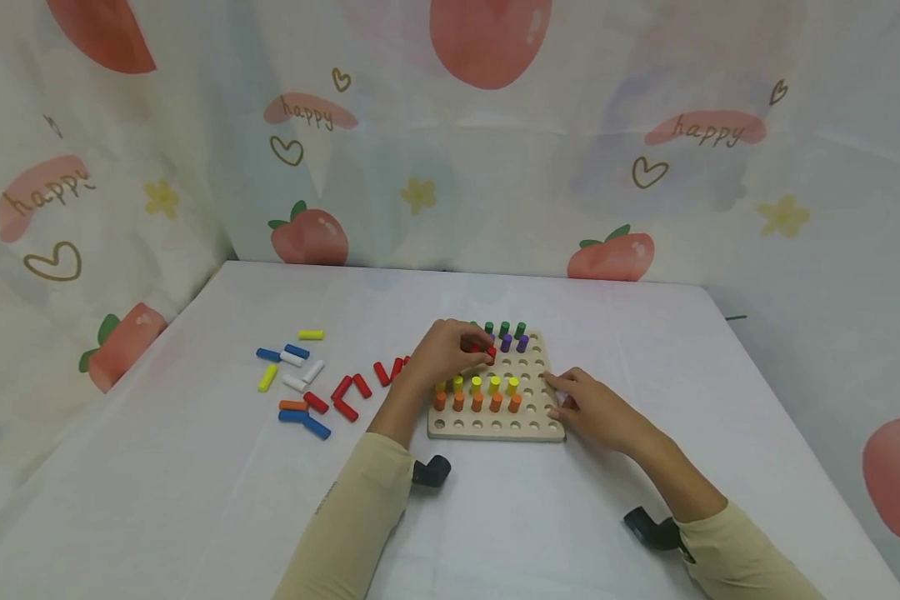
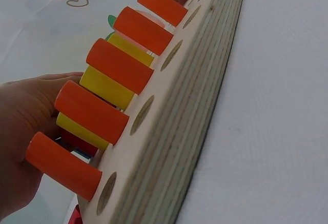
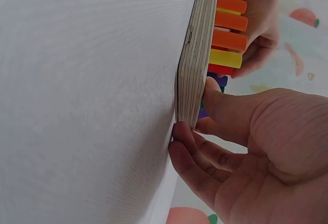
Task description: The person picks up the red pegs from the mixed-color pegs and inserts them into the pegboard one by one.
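Carefully, I'm pinching a red peg (image 1: 492,356) in my left fingers (image 1: 477,335) toward twelve o'clock on the pegboard (image 1: 495,436), right fingers (image 1: 560,383) holding its three-o'clock edge; a slip could be toppling yellow pegs (image 1: 495,385) nearer six.

a pale printed curtain (image 1: 510,175) is hanging across the back, while a matching left panel (image 1: 112,258) and right panel (image 1: 825,308) are closing in the sides. their print is showing red fruits (image 1: 310,237) with green leaves, yellow flowers (image 1: 418,195), brown heart outlines (image 1: 649,172) and the word "happy" (image 1: 708,130) over pink strokes. a white-topped table (image 1: 637,325) is stretching between the panels, its far edge running along the curtain's base. soft light is spreading over it all.
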